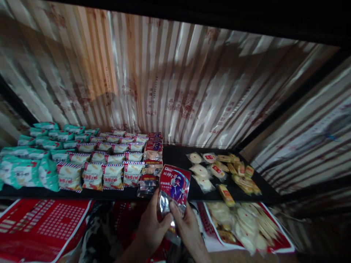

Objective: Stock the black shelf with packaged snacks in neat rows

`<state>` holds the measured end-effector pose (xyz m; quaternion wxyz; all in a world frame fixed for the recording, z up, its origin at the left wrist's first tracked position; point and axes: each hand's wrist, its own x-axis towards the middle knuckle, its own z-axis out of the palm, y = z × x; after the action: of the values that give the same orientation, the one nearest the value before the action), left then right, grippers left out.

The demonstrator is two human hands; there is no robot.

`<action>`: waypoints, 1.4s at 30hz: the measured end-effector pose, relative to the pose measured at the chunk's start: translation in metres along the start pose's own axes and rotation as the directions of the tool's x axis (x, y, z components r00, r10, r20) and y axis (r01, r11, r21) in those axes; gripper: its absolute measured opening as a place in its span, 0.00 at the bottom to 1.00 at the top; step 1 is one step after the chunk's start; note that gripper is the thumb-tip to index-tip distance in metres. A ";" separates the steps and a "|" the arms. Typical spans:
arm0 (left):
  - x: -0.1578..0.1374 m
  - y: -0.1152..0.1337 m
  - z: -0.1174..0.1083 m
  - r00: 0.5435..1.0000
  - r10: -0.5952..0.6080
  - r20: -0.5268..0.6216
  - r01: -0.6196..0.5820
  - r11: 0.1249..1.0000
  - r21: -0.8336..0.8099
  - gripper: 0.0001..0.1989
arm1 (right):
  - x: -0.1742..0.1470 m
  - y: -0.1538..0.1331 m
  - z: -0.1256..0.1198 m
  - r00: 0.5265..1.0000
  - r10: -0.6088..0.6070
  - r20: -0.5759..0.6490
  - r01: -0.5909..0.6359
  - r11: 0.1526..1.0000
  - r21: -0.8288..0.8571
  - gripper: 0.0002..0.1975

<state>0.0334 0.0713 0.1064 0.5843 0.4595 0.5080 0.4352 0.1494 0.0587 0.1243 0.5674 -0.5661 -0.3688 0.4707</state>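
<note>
Left hand: closed on red packet, gripping lower part
Right hand: closed on same packet, thumb on front
Red packet: between 2 hands, near front edge of black shelf
Shelf, left side: green bags, white bags
Shelf, right side: wrapped snacks

Head-worn camera, single view, looking forward and down across black shelf from its front edge, near range, facing striped backing
</note>
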 end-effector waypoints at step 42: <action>0.069 -0.011 -0.034 0.809 0.563 -0.171 -0.297 0.641 0.708 0.19 | 0.125 -0.024 0.061 0.953 -0.247 0.174 0.271 0.449 -0.852 0.23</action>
<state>0.0068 0.1393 0.0799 0.1548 0.6494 0.6014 0.4389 0.1298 0.1976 0.1387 0.2658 -0.7050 -0.6434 0.1355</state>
